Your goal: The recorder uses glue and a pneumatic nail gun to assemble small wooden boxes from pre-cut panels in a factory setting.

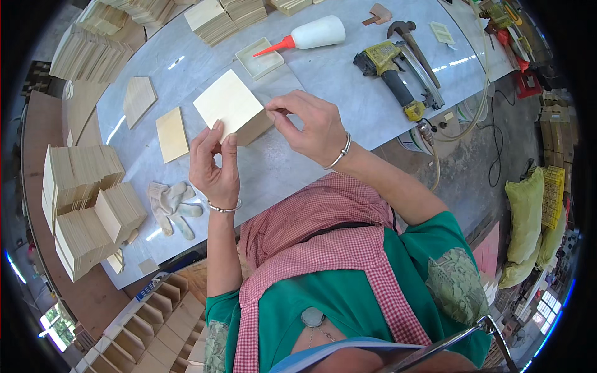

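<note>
A pale wooden box [229, 107] sits on the grey-blue tabletop, its smooth square top facing up. My left hand [214, 163] is at its near left edge, fingers curled and the thumb and fingertips gripping that edge. At the box's right corner, my right hand [310, 127] has thumb and forefinger pinched together. Whatever is between those fingertips, if anything, is too small to make out. A loose thin wooden panel [172, 134] lies left of the box. Just beyond the box is a shallow whitish tray [271, 66], with the red nozzle of a white glue bottle [320, 32] over it.
A yellow-and-black nail gun [388, 68] with a hose and a hammer [415, 53] lie at the right. Stacked wooden panels [84, 174] crowd the left side. Nearby are a pale work glove [173, 208] and another panel [140, 99]. Open wooden boxes [149, 320] stand below left.
</note>
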